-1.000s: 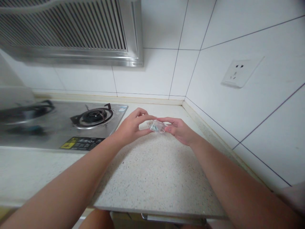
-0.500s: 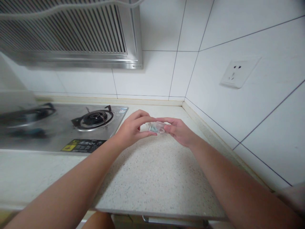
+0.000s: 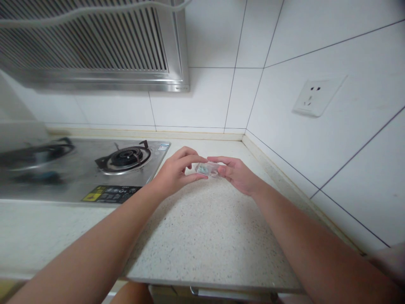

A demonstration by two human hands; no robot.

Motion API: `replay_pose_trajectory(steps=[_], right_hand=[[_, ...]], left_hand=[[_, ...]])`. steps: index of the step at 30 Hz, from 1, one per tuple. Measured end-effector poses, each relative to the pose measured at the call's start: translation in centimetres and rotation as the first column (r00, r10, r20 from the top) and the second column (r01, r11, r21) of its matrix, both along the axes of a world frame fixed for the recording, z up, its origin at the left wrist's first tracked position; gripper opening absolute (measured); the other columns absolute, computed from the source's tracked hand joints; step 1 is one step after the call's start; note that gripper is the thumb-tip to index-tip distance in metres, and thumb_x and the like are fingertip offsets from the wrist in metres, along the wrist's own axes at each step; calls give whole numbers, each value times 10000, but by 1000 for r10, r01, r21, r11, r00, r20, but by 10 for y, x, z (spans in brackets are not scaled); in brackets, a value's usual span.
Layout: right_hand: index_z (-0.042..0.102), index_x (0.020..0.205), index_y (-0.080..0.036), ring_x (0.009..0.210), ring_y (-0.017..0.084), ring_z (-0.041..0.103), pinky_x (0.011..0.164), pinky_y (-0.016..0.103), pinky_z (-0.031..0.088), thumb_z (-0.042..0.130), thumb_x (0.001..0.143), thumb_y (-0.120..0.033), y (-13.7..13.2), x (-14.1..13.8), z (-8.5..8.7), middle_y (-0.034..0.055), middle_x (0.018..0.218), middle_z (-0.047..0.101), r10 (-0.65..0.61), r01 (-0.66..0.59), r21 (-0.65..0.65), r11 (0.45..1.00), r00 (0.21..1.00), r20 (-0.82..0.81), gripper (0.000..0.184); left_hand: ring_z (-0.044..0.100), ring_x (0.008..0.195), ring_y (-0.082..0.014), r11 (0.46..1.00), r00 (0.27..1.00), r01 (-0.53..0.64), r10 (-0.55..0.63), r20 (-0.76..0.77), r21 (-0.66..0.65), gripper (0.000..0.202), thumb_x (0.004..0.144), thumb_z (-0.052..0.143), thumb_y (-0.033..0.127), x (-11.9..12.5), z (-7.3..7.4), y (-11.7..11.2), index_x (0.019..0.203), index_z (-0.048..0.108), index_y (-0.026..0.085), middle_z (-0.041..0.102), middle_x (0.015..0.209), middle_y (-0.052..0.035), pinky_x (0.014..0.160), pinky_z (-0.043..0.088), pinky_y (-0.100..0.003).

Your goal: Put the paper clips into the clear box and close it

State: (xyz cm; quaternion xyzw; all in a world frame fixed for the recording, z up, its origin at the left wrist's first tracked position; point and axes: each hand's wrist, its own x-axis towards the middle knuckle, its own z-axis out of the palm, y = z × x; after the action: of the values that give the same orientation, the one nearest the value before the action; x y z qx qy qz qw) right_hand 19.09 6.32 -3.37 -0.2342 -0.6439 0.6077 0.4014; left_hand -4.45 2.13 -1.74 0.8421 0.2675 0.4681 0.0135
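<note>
Between my two hands is a small clear plastic box [image 3: 209, 168] with something pale green inside its left part and a round, whitish shape towards its right. My right hand [image 3: 234, 172] grips the box's right end, thumb on the near side and fingers over the far side. From the left, my left hand [image 3: 180, 171] closes on the box with thumb below and index finger along the top edge. What the green contents are is too small to tell. The box is over the speckled counter [image 3: 205, 232]; whether it touches the surface I cannot tell.
A steel gas hob [image 3: 76, 169] with a black burner [image 3: 126, 156] lies left of my hands. Above it hangs a range hood [image 3: 126, 78]. White tiled walls meet in the corner behind, with a power socket [image 3: 316, 96] on the right wall.
Hardly anything differs. Both hands stay around the clear box, whose left end and green contents have shifted very slightly left.
</note>
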Motion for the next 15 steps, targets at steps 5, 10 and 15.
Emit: replay_pose_trajectory(steps=[5, 10, 15], right_hand=[[674, 1215, -199, 1028, 212, 654, 1013, 423, 438, 793, 779, -458, -1, 0, 1, 90, 1130, 714, -23, 22, 57, 998, 1000, 7, 520], [622, 1257, -194, 970, 194, 663, 979, 403, 460, 754, 826, -430, 1, 2, 1, 76, 1028, 717, -44, 46, 117, 992, 999, -22, 509], [574, 1273, -244, 903, 176, 667, 886, 365, 521, 838, 737, -322, -1, 2, 3, 41, 975, 701, -110, 112, 173, 978, 994, -20, 603]], left_hand=[[565, 787, -119, 1000, 1000, -13, 13, -2, -7, 344, 828, 778, 351, 0, 0, -1, 1132, 675, 228, 580, 1024, -50, 580, 503, -209], [571, 780, -115, 998, 998, -62, 62, -2, -16, 310, 845, 763, 320, -1, 1, -1, 1120, 670, 213, 608, 1045, -57, 553, 493, -197], [604, 818, -137, 988, 989, -148, 148, -4, -32, 280, 876, 715, 266, -3, 0, 2, 1138, 641, 202, 652, 1041, -65, 548, 506, -195]])
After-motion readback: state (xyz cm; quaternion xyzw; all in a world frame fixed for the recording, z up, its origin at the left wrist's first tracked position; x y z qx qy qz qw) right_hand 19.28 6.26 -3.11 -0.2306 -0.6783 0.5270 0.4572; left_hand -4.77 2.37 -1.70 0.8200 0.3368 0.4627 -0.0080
